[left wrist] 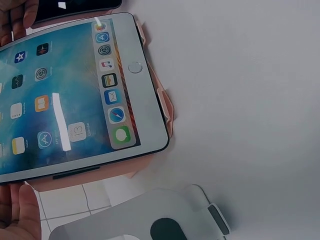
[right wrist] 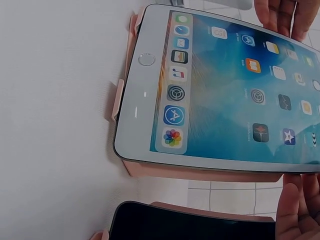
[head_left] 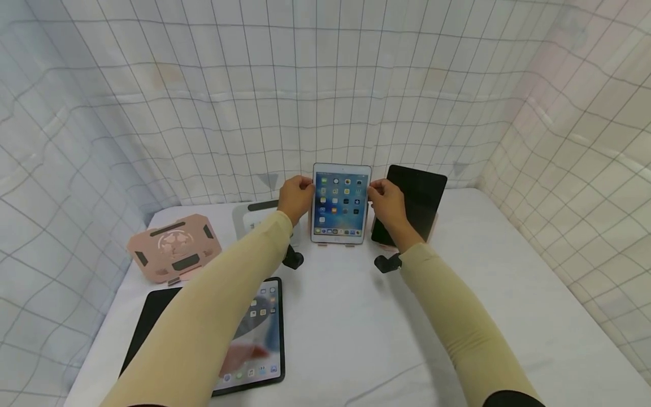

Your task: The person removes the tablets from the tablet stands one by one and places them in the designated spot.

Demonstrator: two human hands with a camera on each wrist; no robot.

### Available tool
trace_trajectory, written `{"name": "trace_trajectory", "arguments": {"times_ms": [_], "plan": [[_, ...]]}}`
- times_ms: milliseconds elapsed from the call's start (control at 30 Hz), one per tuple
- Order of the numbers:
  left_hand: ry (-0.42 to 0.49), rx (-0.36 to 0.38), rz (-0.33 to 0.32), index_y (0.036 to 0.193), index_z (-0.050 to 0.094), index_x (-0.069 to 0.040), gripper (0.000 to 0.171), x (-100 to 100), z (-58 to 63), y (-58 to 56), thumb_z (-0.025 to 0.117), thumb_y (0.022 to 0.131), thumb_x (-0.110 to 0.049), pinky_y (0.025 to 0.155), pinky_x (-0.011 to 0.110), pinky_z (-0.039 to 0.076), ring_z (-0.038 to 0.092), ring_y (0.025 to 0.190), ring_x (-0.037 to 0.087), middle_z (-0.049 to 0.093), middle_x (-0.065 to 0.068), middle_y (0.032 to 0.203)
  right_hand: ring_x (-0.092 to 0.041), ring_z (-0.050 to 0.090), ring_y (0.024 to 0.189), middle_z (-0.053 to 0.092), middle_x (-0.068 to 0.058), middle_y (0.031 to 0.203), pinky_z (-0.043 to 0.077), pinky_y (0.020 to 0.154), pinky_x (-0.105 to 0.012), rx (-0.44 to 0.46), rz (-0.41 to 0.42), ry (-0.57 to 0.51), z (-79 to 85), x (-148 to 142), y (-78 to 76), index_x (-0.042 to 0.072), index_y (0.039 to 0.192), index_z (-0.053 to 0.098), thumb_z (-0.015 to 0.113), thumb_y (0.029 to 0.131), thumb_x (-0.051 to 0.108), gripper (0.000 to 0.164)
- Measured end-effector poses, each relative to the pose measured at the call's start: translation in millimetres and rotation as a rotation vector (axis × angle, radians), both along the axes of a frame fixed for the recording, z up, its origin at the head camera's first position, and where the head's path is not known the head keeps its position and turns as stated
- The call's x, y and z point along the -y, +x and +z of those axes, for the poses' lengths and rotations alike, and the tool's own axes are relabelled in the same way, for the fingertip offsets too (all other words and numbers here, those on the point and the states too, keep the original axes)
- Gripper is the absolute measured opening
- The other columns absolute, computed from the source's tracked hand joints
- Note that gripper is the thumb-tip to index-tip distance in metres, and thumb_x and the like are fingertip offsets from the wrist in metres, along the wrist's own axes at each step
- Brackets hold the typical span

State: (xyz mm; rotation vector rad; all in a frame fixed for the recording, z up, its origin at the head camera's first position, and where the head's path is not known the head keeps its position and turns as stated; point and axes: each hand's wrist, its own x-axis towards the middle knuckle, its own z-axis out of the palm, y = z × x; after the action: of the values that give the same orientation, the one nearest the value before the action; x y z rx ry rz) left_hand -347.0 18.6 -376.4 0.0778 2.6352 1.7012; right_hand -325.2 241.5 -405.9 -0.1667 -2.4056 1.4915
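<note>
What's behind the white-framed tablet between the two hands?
Behind the tablet, a pink stand shows at the side and bottom edges. The rest is covered, so the stand's middle cannot be seen.

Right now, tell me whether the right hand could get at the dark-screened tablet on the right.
Probably yes: the dark-screened tablet leans close by the right hand, with nothing seen blocking the way. That hand holds the white tablet's edge, though, and would likely release first.

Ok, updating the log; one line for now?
white tablet: on pink stand | left hand: holds left edge | right hand: holds right edge
</note>
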Motion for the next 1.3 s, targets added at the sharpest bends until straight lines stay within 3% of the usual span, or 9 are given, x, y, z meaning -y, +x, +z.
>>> {"name": "trace_trajectory", "arguments": {"times_ms": [500,700,800,1033,1300], "plan": [[-0.014,-0.019,-0.022,0.118,0.059,-0.004,0.024,6,-4.0,5.4,0.054,0.103,-0.022,0.089,0.039,0.05,0.056,0.101,0.025,0.06,0.011,0.113,-0.026,0.064,0.096,0.06,-0.014,0.105,0.055,0.088,-0.036,-0.061,0.04,-0.099,-7.0,4,7.0,0.002,0.111,0.059,0.054,0.104,0.02,0.02],[0.003,-0.075,-0.049,0.115,0.059,-0.003,0.022,10,-9.2,9.6,0.053,0.104,-0.022,0.087,0.039,0.051,0.058,0.103,0.025,0.061,0.011,0.116,-0.034,0.063,0.1,0.059,-0.017,0.105,0.053,0.092,-0.046,-0.081,0.057,-0.143,-2.6,5,14.0,0.0,0.108,0.058,0.055,0.103,0.017,0.018],[0.032,-0.092,-0.05,0.114,0.059,-0.002,0.022,10,-9.7,12.7,0.054,0.103,-0.02,0.086,0.038,0.051,0.059,0.103,0.025,0.061,0.012,0.116,-0.034,0.063,0.099,0.059,-0.016,0.105,0.052,0.093,-0.048,-0.085,0.064,-0.144,1.6,5,19.2,0.0,0.107,0.058,0.055,0.103,0.017,0.018],[0.143,-0.082,-0.047,0.114,0.059,-0.006,0.02,10,-3.2,23.6,0.056,0.102,-0.021,0.085,0.036,0.051,0.058,0.101,0.022,0.061,0.008,0.113,-0.025,0.061,0.095,0.059,-0.014,0.105,0.055,0.087,-0.037,-0.11,0.052,-0.137,8.6,4,28.6,0.001,0.11,0.059,0.055,0.103,0.02,0.021],[0.259,-0.081,-0.035,0.114,0.061,-0.007,0.02,17,-8.3,45.5,0.06,0.101,-0.022,0.088,0.033,0.053,0.061,0.1,0.02,0.062,0.006,0.111,-0.04,0.06,0.099,0.059,-0.017,0.102,0.054,0.089,-0.049,-0.099,0.08,-0.134,11.6,5,46.0,0.0,0.109,0.059,0.057,0.103,0.021,0.022]]}}
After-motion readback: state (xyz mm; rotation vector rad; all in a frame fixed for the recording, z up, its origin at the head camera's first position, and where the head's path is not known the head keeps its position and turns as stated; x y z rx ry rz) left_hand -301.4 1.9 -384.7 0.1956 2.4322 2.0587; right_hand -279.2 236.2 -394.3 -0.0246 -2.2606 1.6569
